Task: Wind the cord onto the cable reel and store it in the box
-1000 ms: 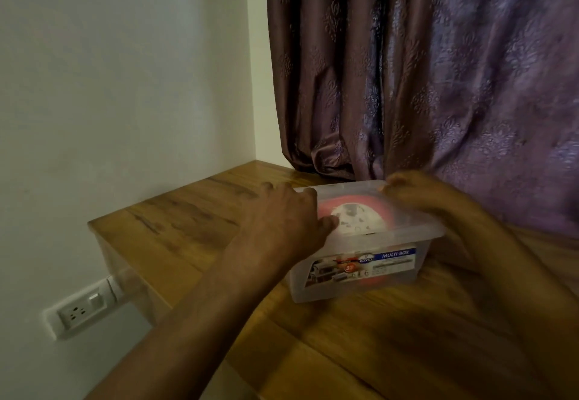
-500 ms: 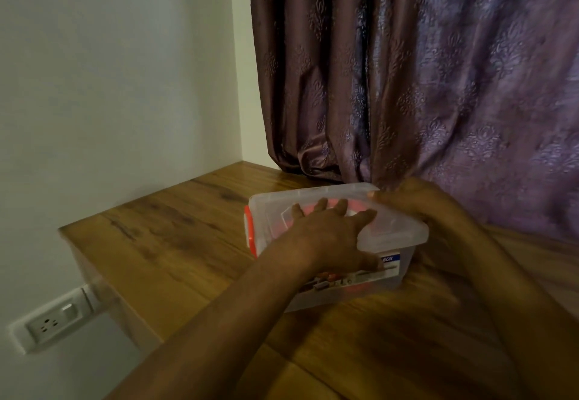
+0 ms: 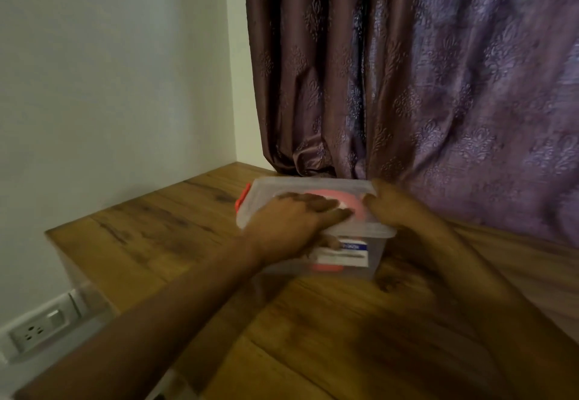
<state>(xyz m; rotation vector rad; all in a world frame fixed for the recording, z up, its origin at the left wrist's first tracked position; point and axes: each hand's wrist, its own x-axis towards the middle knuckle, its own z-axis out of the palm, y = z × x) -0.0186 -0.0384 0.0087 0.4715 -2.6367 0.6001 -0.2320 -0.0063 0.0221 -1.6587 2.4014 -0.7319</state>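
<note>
We see a brown wooden tabletop [image 3: 313, 321] closest to us, with dark streaks in the grain. Two bare arms reach across it. Low on the white wall [image 3: 109, 70] at the left is one white socket [image 3: 40, 330] with a switch. In the middle of the tabletop sits one clear plastic box [image 3: 372, 262] with its lid [image 3: 297, 185] on top and one orange clip [image 3: 240, 202] at its left end. One pink cable reel [image 3: 357, 208] shows through the lid, inside the box. The left hand [image 3: 291, 224] lies flat on the lid, fingers straight and pressing, thumb tucked under the front rim. The right hand [image 3: 391, 208] is at the lid's right end; we cannot tell if its fingers grip. Behind the box hangs one purple curtain [image 3: 423, 86] with a leafy pattern, down to the tabletop.
</note>
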